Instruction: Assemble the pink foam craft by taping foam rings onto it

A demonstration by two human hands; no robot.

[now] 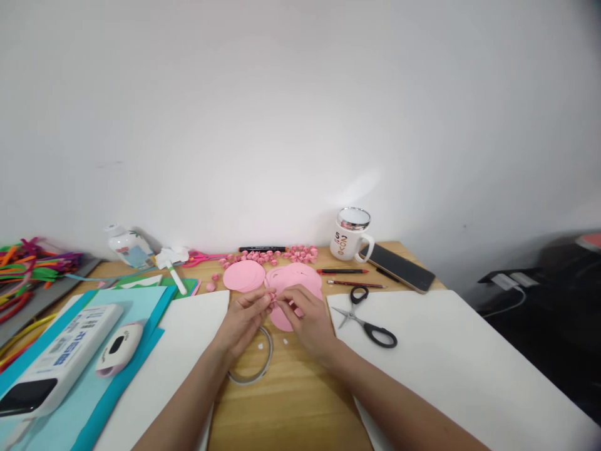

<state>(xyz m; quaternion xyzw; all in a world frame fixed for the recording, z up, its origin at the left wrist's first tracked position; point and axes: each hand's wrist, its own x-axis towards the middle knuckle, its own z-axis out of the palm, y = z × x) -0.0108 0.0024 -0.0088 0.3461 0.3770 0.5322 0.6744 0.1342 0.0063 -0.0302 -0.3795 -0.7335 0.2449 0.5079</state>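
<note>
Between my fingertips is a small pink paper roll (272, 298), partly hidden by the fingers. My left hand (248, 316) pinches it from the left, and my right hand (303, 316) has its thumb and fingers closed at its right side. Just behind the hands lie pink paper circles (244, 275), some overlapping. A pile of small pink paper rolls (300, 253) stretches along the back by the wall. A roll of tape (268, 360) lies flat on the table below my left hand, with small white scraps (285, 342) near it.
Black-handled scissors (361, 319) lie open on white paper (451, 351) at right. Behind them are a pencil (357, 284), a white mug (345, 241) and a phone (401, 266). At left, a white device (70, 351) rests on blue sheets (154, 307), near colourful pipe cleaners (37, 266).
</note>
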